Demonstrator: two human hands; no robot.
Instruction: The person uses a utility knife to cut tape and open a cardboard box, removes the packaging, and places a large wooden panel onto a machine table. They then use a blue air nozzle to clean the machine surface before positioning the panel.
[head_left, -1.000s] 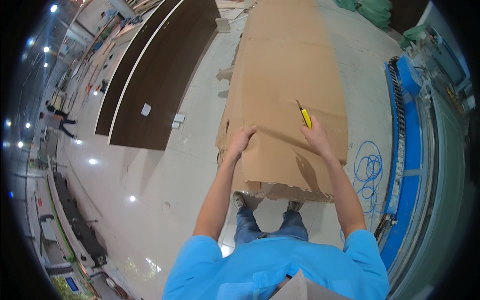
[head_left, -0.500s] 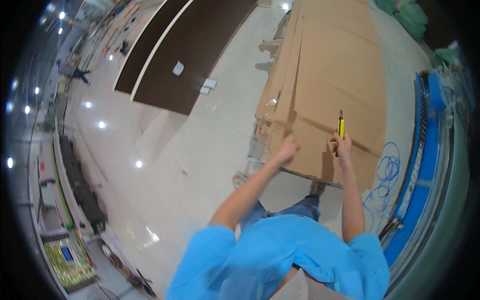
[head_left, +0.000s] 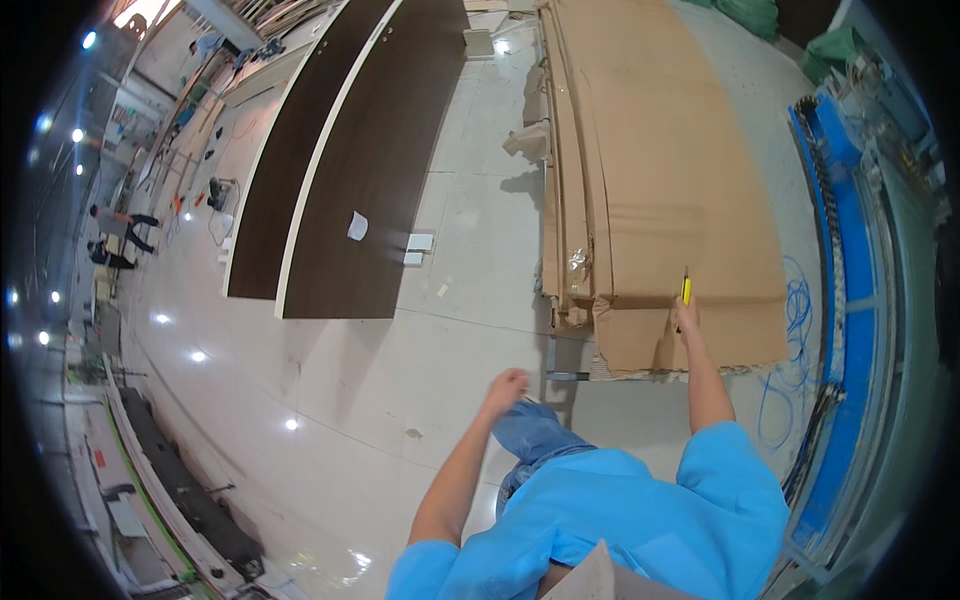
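Left hand (head_left: 508, 390) has moved off the cardboard (head_left: 690, 190).

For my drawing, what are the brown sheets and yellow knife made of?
The sheets look like dull cardboard: creased, with ragged edges. The knife has a bright yellow, probably plastic handle; its thin blade, likely metal, is too small to judge.

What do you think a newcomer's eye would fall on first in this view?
Most likely the yellow cutter, held in the right hand over the long brown cardboard right of centre, its blade pointing away from the person. After that, perhaps the long dark panels with pale edges at left, and the bright blue frame along the right side.
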